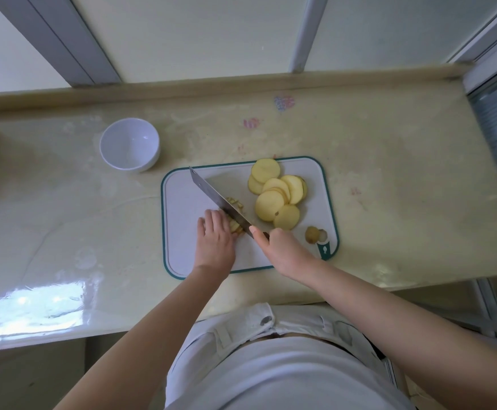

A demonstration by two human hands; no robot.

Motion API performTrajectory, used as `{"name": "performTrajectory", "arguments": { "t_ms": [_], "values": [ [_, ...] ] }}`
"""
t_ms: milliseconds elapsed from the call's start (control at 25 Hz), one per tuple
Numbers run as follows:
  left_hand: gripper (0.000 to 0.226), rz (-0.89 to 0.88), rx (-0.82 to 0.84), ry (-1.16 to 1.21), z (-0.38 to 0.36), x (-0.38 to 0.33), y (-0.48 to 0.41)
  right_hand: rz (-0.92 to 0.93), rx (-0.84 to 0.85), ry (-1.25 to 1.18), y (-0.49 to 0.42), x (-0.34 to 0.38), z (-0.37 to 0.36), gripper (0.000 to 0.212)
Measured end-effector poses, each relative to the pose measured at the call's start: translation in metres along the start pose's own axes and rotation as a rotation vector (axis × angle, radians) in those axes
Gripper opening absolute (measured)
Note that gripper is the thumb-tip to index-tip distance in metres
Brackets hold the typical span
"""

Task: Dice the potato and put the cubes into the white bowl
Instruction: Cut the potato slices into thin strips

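1. Locate the white bowl [129, 145] at the far left of the surface [389, 173]. It stands upright, holds nothing visible, and is apart from the cutting board [182, 208], off the board's far-left corner.

2. Check your left hand [216, 241]. It rests on the board's near middle with the fingers curled down over the potato stack [236, 226], pinning it in place. Only the stack's right edge shows past the fingertips.

3. Note the controlling relation. The knife [220, 201] lies diagonally, tip toward the far left and handle toward the near right. Its blade meets the stack directly beside your left fingertips. The uncut stack lies on the left of the blade, and the cut pieces [235, 202] lie just to its right, so the next cut likely advances leftward, toward the fingers. Keep the fingertips tucked.

4. Check your right hand [285, 250]. It grasps the knife handle, which the hand hides, with one digit extended along the blade's back.

5. Right of the blade, the potato slices [277, 196] lie overlapped on the board's far-right area, apart from both hands and nearer the right one. An end piece [312, 234] sits by the board's near-right corner.

6. Judged progress: dicing has begun and most slices remain whole. The left hand is nearer the bowl for the transfer.
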State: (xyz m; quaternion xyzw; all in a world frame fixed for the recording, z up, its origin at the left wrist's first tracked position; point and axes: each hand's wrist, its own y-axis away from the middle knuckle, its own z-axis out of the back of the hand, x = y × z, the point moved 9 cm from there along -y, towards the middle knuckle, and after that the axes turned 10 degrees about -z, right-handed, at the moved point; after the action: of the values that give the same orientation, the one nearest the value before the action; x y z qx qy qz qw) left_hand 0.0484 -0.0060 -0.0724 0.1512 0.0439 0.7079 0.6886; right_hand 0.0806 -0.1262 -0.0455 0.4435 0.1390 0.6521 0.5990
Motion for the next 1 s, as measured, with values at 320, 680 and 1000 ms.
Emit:
{"name": "performTrajectory", "arguments": {
  "t_ms": [320,680,1000],
  "values": [
    [0.054,-0.036,-0.099,-0.028,0.0,-0.003,0.001,0.011,0.005,-0.008,-0.006,0.001,0.003,0.063],
    [0.051,-0.069,-0.17,0.041,0.004,-0.006,-0.002,0.001,0.015,-0.076,-0.013,0.001,0.002,0.065],
    [0.057,-0.094,-0.252,0.232,0.009,-0.003,0.0,0.007,-0.012,-0.145,0.002,0.007,0.02,0.063]
  ]
}}
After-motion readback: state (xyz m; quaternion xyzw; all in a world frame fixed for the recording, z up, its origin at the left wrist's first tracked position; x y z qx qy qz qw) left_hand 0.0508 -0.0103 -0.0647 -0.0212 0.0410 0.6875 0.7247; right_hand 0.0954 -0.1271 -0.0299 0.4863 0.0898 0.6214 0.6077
